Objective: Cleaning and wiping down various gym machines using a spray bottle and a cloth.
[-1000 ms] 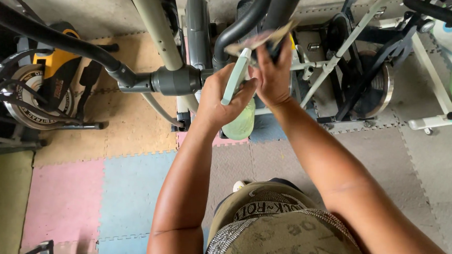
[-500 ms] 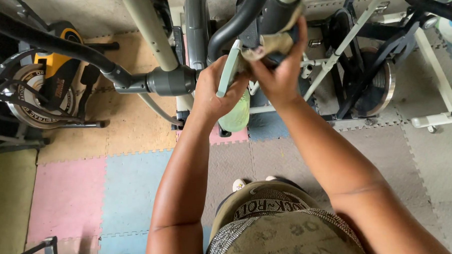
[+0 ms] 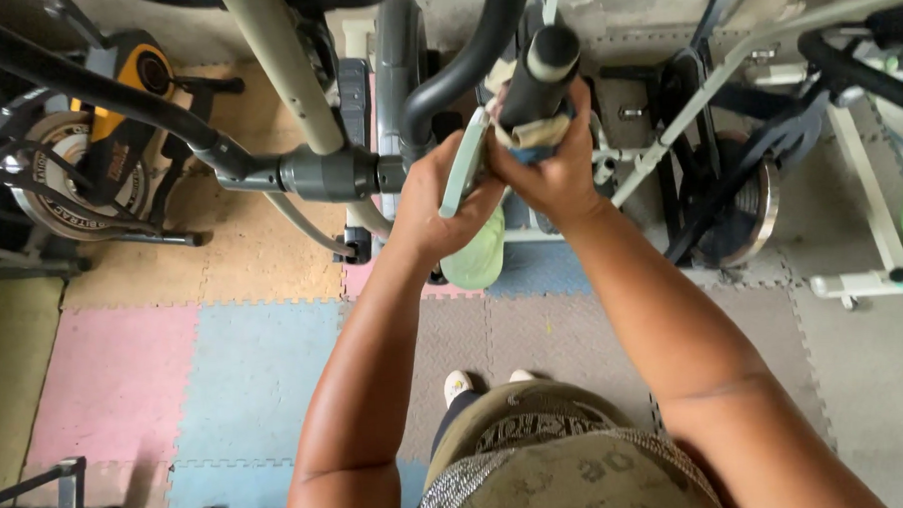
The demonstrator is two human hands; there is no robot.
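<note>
right hand grip: cloth wrapped on handlebar | left hand: green bottle below

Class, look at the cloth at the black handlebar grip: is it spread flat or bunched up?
Bunched up. The cloth is crumpled around the black handlebar grip under the right hand; the left hand holds a pale green bottle.

I feel soft, matt cloth bunched around the black foam-like handlebar grip, a smooth pale-green plastic bottle at six o'clock of it, textured foam floor mats below.
</note>
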